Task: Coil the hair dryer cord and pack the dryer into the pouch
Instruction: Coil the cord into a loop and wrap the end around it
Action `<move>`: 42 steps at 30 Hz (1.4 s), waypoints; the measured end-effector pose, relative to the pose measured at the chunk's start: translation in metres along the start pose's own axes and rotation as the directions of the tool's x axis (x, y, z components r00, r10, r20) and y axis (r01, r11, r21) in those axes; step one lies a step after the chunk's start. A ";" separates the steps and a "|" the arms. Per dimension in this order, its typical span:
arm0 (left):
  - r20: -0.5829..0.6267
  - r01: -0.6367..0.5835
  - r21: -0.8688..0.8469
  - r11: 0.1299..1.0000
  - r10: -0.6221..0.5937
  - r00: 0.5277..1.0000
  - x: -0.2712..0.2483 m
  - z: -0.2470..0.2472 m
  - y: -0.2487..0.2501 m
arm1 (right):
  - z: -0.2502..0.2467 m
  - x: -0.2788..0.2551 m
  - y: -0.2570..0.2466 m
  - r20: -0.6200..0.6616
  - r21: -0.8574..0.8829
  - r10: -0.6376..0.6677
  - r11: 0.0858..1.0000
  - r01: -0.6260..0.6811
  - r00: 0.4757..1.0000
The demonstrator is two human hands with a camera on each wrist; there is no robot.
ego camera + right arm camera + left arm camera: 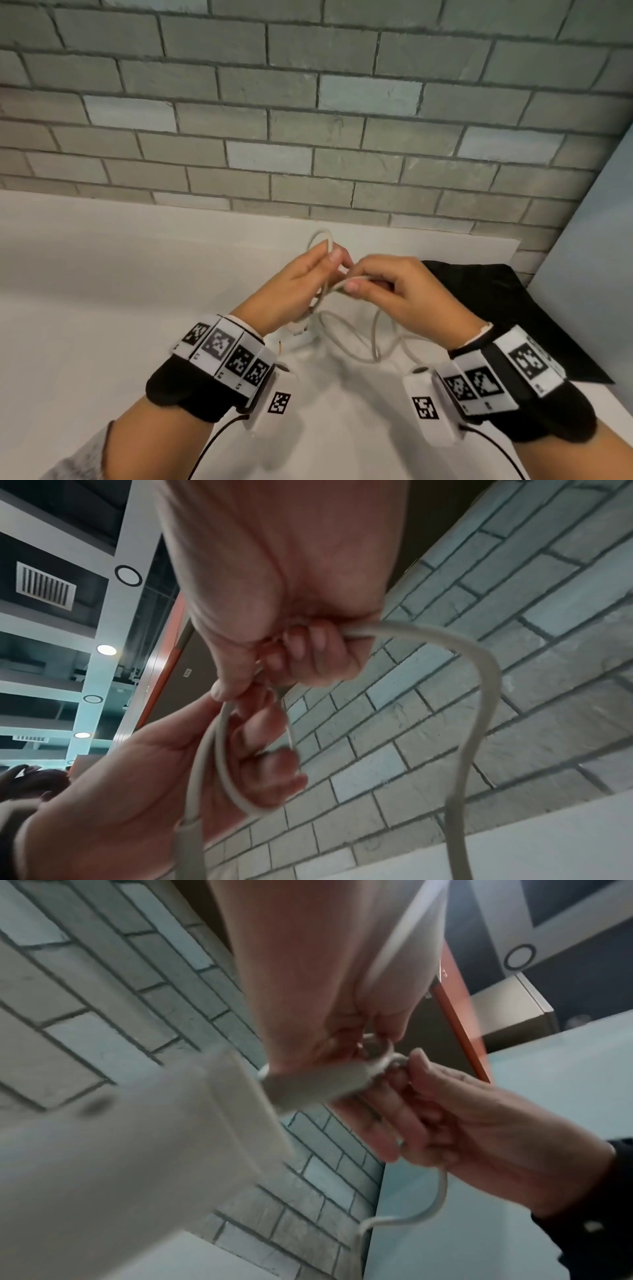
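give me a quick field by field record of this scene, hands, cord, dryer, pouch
left hand: raised above the counter, fingers pinch gathered loops of the cord
right hand: pinches the cord beside the left hand
cord: pale, partly looped in the hands, the rest slack on the counter
hair dryer: white, blurred, close to the left wrist camera; mostly hidden in the head view
pouch: black, flat on the counter to the right, untouched
counter: white, against a grey brick wall
stage: coiling under way, dryer not yet packed

white plastic hair dryer body [130, 1153] blurred in left wrist view, cut off at frame edge. in head view it lies mostly hidden beneath the left hand [291, 291]. flat black fabric pouch [507, 308] partly covered by right hand [404, 291].
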State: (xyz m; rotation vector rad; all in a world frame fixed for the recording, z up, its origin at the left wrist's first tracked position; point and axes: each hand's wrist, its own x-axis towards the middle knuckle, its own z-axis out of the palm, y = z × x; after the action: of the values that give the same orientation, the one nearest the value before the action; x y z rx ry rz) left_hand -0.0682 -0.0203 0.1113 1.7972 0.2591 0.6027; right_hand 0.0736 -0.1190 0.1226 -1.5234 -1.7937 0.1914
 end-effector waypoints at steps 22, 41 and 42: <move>0.349 0.306 -0.315 0.899 -0.190 0.918 -0.009 -0.006 -0.027 | -0.005 0.008 0.039 -0.008 0.208 0.150 0.967 -0.145 0.989; 0.255 0.158 -0.491 0.857 -0.032 0.966 -0.009 -0.015 -0.036 | 0.065 0.024 0.055 -0.150 0.364 0.342 0.892 -0.270 0.928; 0.229 0.140 -0.503 0.853 -0.025 0.973 -0.008 -0.016 -0.038 | 0.074 0.020 0.058 -0.063 0.378 0.352 0.874 -0.304 0.934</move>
State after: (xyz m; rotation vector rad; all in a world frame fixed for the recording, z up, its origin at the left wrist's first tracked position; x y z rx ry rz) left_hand -0.0785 0.0015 0.0771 1.3028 0.0171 0.3636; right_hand 0.0724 -0.0596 0.0472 -1.5177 -1.2967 0.5482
